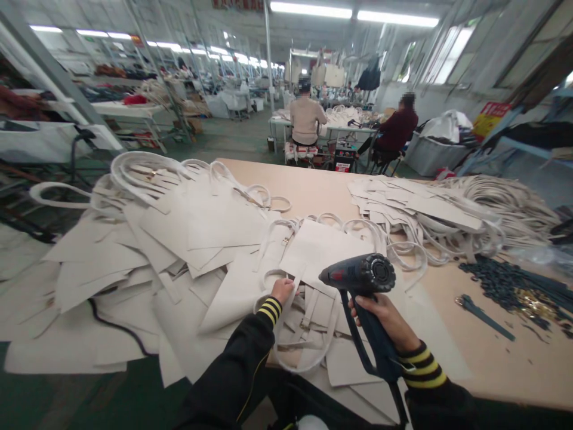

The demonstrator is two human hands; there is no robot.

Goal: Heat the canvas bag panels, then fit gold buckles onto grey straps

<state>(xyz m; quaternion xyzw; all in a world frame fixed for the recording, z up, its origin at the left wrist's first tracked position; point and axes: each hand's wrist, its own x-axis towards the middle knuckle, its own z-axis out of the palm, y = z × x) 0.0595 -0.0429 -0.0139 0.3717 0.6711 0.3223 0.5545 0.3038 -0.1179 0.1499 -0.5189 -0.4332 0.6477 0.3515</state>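
My right hand (388,322) is closed round the blue handle of a black heat gun (360,276), whose nozzle points left over the table. My left hand (283,290) pinches the edge of a cream canvas tote bag (320,246) lying in front of me. Its white strap loops (308,352) trail toward the near table edge. Both sleeves are black with yellow-striped cuffs.
Cream bags lie heaped at the left (179,239) and far right (425,209) of the wooden table (492,358). A pile of straps (510,206) and dark small parts (505,283) sit at right. A black cord (116,325) runs across the left pile. Two people sit beyond (307,116).
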